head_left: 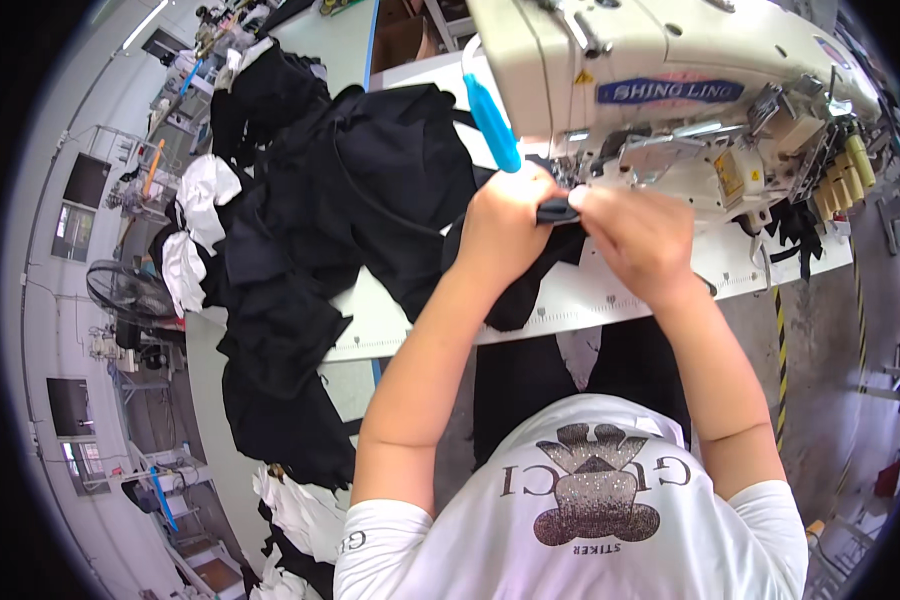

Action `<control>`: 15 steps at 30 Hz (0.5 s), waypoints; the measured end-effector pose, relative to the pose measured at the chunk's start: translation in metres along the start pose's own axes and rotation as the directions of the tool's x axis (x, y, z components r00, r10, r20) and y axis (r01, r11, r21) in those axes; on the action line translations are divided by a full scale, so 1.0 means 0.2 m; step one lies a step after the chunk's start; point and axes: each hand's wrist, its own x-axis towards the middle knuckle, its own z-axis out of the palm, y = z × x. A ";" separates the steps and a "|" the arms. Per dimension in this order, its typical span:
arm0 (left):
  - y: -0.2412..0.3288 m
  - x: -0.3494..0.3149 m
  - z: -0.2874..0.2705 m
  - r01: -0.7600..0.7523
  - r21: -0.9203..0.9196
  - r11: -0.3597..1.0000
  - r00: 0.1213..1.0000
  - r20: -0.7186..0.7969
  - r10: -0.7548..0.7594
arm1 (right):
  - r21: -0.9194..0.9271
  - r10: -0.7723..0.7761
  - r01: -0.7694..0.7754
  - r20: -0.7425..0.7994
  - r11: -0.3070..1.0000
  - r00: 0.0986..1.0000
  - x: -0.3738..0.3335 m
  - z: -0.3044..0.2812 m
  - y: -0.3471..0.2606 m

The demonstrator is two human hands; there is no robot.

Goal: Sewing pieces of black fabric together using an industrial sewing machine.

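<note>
Both my hands meet at the front of a cream sewing machine (540, 75), close to its needle area. Between them is a folded edge of black fabric (555, 211). My left hand (510, 215) is closed on this edge from the left. From the right, my right hand (642, 238) pinches the same edge, its fingers curled. Below the hands, more of the black cloth hangs over the white table's (580, 308) front edge. A bright blue handle-like piece (492, 125) hangs just above my left hand. The needle itself is hidden.
A large heap of black garments (370, 190) spreads over the table to the left and drapes down. White cloth pieces (205, 205) lie beyond it, with a black fan (125, 292) behind. Yellowish thread cones (842, 185) sit at the machine's right end.
</note>
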 end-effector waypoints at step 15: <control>-0.01 -0.01 -0.01 0.016 0.105 0.994 0.999 0.046 -0.021 | 0.004 0.080 -0.080 -0.001 0.997 0.997 0.00 0.02 0.02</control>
